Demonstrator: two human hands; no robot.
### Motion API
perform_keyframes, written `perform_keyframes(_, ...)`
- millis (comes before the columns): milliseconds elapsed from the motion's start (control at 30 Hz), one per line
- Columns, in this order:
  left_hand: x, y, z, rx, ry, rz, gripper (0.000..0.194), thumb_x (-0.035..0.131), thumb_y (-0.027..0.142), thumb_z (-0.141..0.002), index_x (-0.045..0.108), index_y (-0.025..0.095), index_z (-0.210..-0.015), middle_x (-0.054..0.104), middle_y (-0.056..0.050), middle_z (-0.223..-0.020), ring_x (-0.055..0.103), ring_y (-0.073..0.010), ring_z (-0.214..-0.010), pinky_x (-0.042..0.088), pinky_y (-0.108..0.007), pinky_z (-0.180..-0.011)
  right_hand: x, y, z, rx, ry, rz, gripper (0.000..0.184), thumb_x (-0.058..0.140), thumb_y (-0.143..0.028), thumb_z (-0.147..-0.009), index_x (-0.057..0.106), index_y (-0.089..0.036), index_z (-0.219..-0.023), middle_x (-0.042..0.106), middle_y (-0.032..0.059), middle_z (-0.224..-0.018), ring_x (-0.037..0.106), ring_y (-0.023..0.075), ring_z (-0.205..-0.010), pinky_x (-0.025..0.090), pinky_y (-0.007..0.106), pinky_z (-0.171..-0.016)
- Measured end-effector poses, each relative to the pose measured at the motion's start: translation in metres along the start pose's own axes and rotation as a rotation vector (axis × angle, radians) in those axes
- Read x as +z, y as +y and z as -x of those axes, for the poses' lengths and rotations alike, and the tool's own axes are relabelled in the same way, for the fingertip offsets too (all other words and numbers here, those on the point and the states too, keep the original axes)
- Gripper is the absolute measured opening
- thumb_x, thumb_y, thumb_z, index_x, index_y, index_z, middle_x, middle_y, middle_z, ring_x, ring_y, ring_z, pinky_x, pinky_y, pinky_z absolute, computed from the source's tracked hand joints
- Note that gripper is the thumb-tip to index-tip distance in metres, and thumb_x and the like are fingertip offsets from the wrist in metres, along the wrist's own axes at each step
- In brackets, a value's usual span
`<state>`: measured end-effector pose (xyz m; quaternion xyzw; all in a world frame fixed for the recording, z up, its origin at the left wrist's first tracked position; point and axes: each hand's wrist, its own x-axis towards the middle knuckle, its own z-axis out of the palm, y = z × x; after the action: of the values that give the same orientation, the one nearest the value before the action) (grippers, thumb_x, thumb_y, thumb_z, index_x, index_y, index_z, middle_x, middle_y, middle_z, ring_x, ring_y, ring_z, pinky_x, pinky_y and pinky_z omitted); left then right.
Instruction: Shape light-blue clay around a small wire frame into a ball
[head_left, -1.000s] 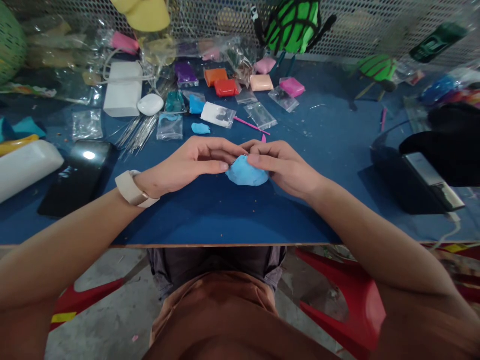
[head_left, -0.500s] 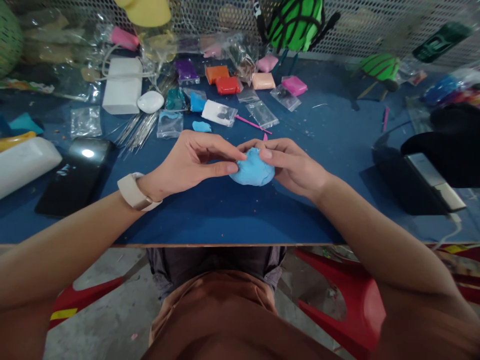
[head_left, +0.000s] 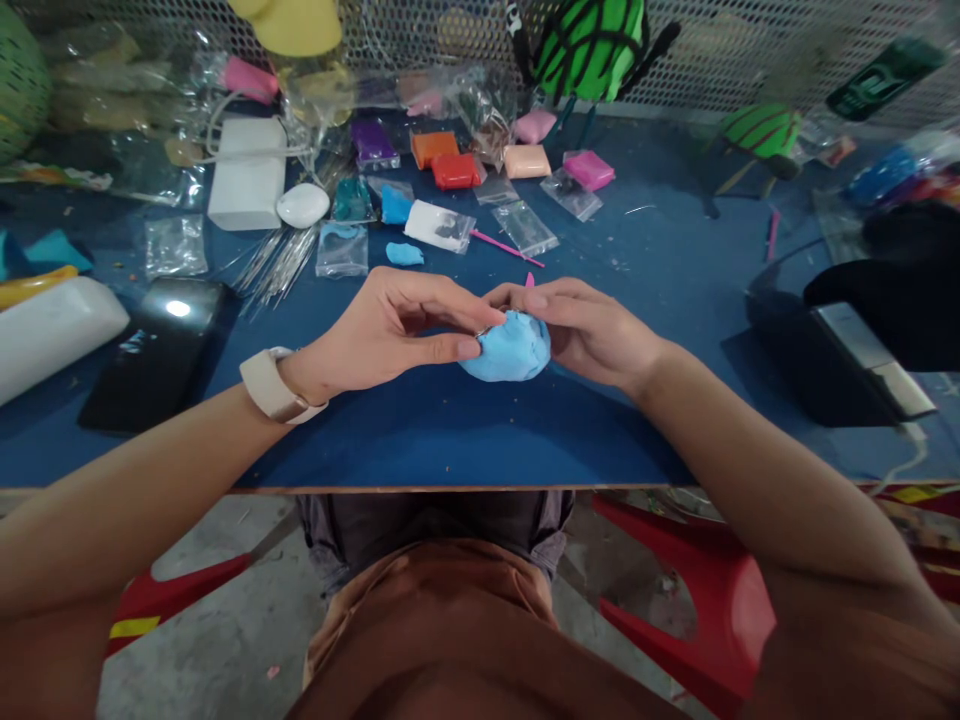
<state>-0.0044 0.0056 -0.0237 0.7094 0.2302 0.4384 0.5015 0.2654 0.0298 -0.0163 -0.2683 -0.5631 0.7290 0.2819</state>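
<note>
A rounded lump of light blue clay (head_left: 510, 352) rests on the blue table (head_left: 450, 430) in front of me. My left hand (head_left: 390, 325), with a beige watch on the wrist, pinches the lump's left side between thumb and fingers. My right hand (head_left: 592, 328) grips its right and top side. Both hands press on the clay together. A small scrap of blue clay (head_left: 405, 254) lies farther back, and a pink stick tool (head_left: 504, 248) lies just behind my hands.
Packs of coloured clay, red (head_left: 453, 171), orange (head_left: 433, 148), purple (head_left: 373, 142) and pink (head_left: 589, 169), lie at the back among clear bags. A black phone (head_left: 154, 345) and white roll (head_left: 52, 330) are left; a black device (head_left: 840, 360) is right. Red stool (head_left: 690, 600) below.
The clay lump has been turned and pressed into a rounder ball and shifted slightly right. My fingers have moved around it; both hands kept hold.
</note>
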Motion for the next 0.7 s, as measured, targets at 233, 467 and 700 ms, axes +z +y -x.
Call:
perform_keyframes(233,-0.0038,0.0036,0.0,-0.037,-0.047,-0.014,0.03,0.095,0.055,-0.106,0.095,0.03,-0.123,0.094,-0.008,-0.114,0.093,-0.0272,-0.1,0.08,-0.037,-0.08,-0.0039,-0.0017,0.0001,0.041,-0.005,-0.009,0.044,0.097,-0.066,-0.097,0.093,-0.023,-0.089,0.09,0.0086,-0.115,0.082,0.0249,-0.104,0.065,0.034,-0.088)
perform_keyframes(467,-0.0006,0.0053,-0.0012,0.052,-0.105,-0.059,0.038,0.093,0.053,-0.108,0.091,0.034,-0.141,0.091,-0.007,-0.108,0.087,-0.0215,-0.088,0.073,-0.031,-0.073,-0.0058,0.0002,0.0014,0.071,-0.006,-0.029,0.028,0.097,-0.05,-0.095,0.094,-0.021,-0.095,0.079,0.0024,-0.092,0.072,0.0186,-0.085,0.058,0.031,-0.078)
perform_keyframes(700,-0.0024,0.0055,0.0004,-0.01,-0.204,-0.011,0.036,0.086,0.048,-0.114,0.089,0.036,-0.148,0.091,-0.008,-0.118,0.085,-0.0212,-0.092,0.073,-0.034,-0.078,-0.0086,0.0013,0.0023,0.085,-0.011,-0.017,0.031,0.095,-0.048,-0.096,0.086,-0.023,-0.08,0.078,0.0026,-0.089,0.072,0.0194,-0.081,0.061,0.032,-0.073)
